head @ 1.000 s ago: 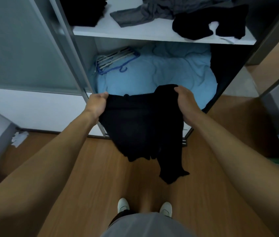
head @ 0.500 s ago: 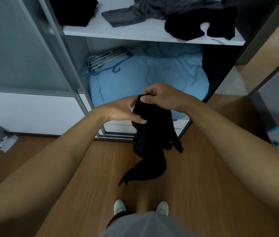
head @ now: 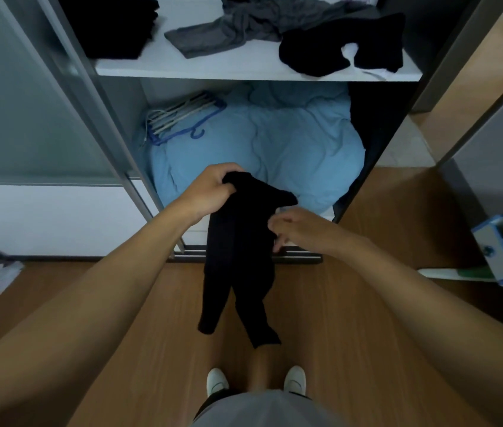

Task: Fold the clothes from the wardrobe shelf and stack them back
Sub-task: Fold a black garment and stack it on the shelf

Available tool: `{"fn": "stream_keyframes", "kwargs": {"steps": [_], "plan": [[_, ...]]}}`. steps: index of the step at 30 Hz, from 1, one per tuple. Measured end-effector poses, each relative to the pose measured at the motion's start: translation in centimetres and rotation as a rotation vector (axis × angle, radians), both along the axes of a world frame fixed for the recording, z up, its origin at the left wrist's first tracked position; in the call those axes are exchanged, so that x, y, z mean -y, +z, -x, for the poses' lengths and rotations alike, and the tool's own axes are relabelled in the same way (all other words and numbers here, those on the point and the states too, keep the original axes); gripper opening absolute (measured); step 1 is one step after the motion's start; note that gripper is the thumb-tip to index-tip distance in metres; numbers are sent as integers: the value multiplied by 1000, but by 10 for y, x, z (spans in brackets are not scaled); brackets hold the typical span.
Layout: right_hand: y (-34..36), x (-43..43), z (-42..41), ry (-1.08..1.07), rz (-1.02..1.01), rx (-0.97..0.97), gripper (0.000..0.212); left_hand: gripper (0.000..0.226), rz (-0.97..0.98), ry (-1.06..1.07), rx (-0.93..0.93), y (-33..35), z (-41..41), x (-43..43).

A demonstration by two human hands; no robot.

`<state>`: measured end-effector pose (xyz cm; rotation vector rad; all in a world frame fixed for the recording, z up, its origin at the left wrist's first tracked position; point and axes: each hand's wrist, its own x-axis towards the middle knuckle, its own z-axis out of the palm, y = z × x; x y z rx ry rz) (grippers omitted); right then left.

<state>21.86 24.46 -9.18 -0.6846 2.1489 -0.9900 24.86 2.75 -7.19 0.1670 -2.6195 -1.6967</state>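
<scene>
Fingers [head: 225, 183] of the left hand [head: 210, 192] are curled closed around the top edge of the black garment [head: 237, 248], bunching the cloth in the fist. Right hand [head: 299, 226] sits lower and to the right, its fingers partly bent and loosely spread against the garment's right edge; whether they pinch the cloth cannot be told. The garment hangs from the left hand in front of the open wardrobe, doubled lengthwise, with two narrow ends dangling above the wooden floor [head: 351, 334] and the person's white shoes [head: 217, 380].

Wardrobe shelf [head: 244, 67] above carries:
- a black folded stack [head: 111, 23] at the left end;
- a crumpled grey garment [head: 244, 26] in the middle;
- a crumpled black garment [head: 342, 47] at the right, touching the grey one.

Below the shelf, a light blue duvet [head: 290, 143] fills the compartment, with a bundle of hangers [head: 179, 118] lying on its left rear part.
</scene>
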Motion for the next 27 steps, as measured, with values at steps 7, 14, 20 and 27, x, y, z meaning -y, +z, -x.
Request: {"fn": "stream_keyframes", "kwargs": {"steps": [7,14,20,27], "plan": [[-8,-9,34,-384,-254,-421,13,49,-127,-104,-5,8,-8,11],[-21,-3,48,-111,12,-329,96,38,-275,-66,-56,13,-14,15],[-11,9,47,-135,240,-104,27,41,-331,-98,-42,13,-22,29],[31,19,47,-418,586,96,11,32,-210,76,132,0,-28,46]]}}
